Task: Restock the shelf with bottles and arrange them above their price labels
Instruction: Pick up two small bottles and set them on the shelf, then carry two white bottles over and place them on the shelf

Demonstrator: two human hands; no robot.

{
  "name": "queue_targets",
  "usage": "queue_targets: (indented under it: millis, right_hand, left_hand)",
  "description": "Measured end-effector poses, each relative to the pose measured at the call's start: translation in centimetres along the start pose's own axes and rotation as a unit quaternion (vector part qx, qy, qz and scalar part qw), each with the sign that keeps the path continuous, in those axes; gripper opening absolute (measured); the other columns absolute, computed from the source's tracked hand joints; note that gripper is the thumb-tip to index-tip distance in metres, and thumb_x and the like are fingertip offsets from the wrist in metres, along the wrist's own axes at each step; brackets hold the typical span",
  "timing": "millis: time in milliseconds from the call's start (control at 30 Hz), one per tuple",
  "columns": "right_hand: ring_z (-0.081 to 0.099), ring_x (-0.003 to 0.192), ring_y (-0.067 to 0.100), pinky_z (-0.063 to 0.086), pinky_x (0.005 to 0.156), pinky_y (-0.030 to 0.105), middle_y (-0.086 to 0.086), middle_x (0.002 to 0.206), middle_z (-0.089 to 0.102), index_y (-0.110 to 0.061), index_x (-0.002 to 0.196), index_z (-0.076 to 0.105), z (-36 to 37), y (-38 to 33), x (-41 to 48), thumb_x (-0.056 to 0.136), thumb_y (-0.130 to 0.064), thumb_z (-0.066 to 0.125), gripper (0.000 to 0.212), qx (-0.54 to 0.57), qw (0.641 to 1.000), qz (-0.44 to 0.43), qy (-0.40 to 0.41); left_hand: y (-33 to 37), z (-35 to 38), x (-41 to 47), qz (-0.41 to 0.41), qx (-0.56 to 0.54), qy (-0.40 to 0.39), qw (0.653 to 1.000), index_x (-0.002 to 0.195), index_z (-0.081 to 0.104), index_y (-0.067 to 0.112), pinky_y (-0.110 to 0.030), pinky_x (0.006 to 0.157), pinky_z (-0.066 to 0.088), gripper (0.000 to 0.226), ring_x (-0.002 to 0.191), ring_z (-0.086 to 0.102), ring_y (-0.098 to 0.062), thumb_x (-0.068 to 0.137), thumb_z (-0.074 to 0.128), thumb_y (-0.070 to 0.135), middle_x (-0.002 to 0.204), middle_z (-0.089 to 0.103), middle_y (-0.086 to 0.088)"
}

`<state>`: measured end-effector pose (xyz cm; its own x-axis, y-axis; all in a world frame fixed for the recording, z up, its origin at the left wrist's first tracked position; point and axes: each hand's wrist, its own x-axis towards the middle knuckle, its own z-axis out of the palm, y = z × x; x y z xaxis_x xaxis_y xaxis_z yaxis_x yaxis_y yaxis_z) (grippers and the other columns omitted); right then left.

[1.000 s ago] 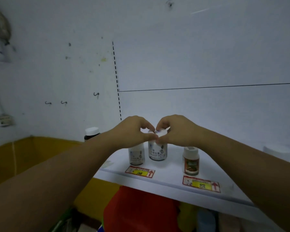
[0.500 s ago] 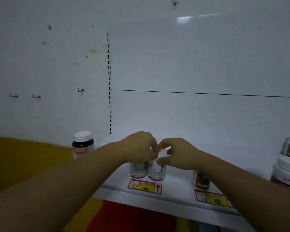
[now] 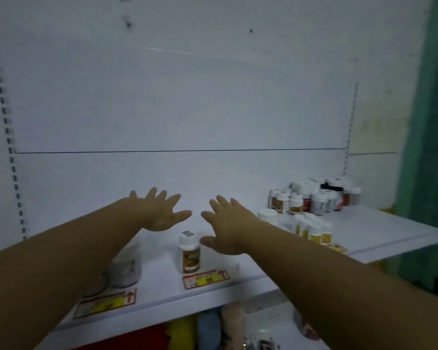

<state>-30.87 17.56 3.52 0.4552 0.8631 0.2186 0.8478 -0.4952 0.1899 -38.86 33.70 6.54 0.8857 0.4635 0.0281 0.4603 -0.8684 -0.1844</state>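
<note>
My left hand [image 3: 159,210] and my right hand [image 3: 229,227] hover over the white shelf [image 3: 379,231], both open with fingers spread and nothing in them. A small white-capped bottle with an orange label [image 3: 190,253] stands just below and between them, above a red and yellow price label [image 3: 205,277]. A white bottle [image 3: 127,263] stands partly hidden behind my left forearm, above another price label [image 3: 106,303]. A cluster of several bottles [image 3: 314,198] stands at the shelf's right end, beyond my right hand.
The white back panel [image 3: 182,97] has slotted uprights at the left and the right. A green wall [image 3: 430,147] borders the shelf on the right. Coloured goods [image 3: 208,329] lie on the level below the shelf.
Both hands have let go of the white bottles, opened and spread. The view has swung to the right, bringing the cluster of bottles at the shelf's right end into sight.
</note>
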Motion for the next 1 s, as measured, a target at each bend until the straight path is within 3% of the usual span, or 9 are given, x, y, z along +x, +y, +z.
queue_targets:
  millis: [200,367,500,733,867,1000]
  right_hand:
    - [0.005,0.147,0.029,0.006,0.118,0.044,0.013,0.158,0.014,-0.015,0.148,0.023,0.7,8.1,-7.8,0.094,-0.048,0.040,0.065,0.007,1.000,0.011,0.015]
    - [0.005,0.147,0.028,0.012,0.118,0.046,0.012,0.159,0.013,-0.017,0.147,0.023,1.8,17.1,-15.6,0.093,-0.049,0.042,0.065,0.016,0.999,0.044,-0.016]
    - [0.006,0.147,0.027,0.012,0.119,0.044,0.011,0.159,0.014,-0.018,0.148,0.023,2.9,22.9,-20.2,0.093,-0.048,0.042,0.065,0.024,0.998,0.055,-0.033]
    - [0.004,0.148,0.024,0.009,0.118,0.039,0.007,0.160,0.012,-0.021,0.148,0.021,4.4,31.6,-21.6,0.093,-0.047,0.044,0.065,0.038,0.995,0.088,-0.029]
    - [0.003,0.148,0.025,0.007,0.118,0.039,0.007,0.160,0.010,-0.022,0.149,0.021,7.2,36.2,-19.4,0.093,-0.046,0.045,0.065,0.016,0.993,0.102,-0.048]
    - [0.019,0.143,0.027,0.022,0.115,0.040,0.006,0.158,0.017,-0.021,0.147,0.026,8.9,40.3,-15.7,0.093,-0.041,0.046,0.061,0.019,0.990,0.116,-0.080]
  left_hand:
    - [11.5,-2.6,-0.2,0.079,-0.021,0.048,0.996,0.152,0.002,0.029,-0.056,0.117,0.000,0.072,0.149,-0.005,-0.025,0.091,0.015,0.064,0.162,0.000,-0.002]
    - [23.4,-5.3,-0.3,0.131,-0.069,0.048,0.988,0.153,0.009,0.025,-0.049,0.118,0.009,0.071,0.149,0.005,-0.024,0.093,0.023,0.061,0.161,0.012,-0.002]
    - [32.0,-5.1,-0.5,0.222,-0.125,0.024,0.967,0.153,0.013,0.023,-0.038,0.118,0.013,0.070,0.148,0.011,-0.020,0.094,0.028,0.058,0.161,0.013,0.001]
    - [38.3,-6.1,4.6,0.207,-0.127,0.018,0.970,0.150,0.022,0.025,-0.039,0.116,0.023,0.064,0.142,0.030,-0.022,0.095,0.028,0.058,0.157,0.027,-0.001]
    - [39.9,-6.1,9.8,0.206,-0.109,-0.004,0.972,0.143,0.037,0.025,-0.035,0.107,0.033,0.056,0.131,0.043,-0.022,0.095,0.036,0.053,0.148,0.042,-0.002]
    - [40.7,-7.4,16.4,0.196,-0.099,0.002,0.976,0.143,0.038,0.022,-0.034,0.110,0.029,0.055,0.136,0.037,-0.022,0.094,0.047,0.045,0.151,0.037,-0.002]
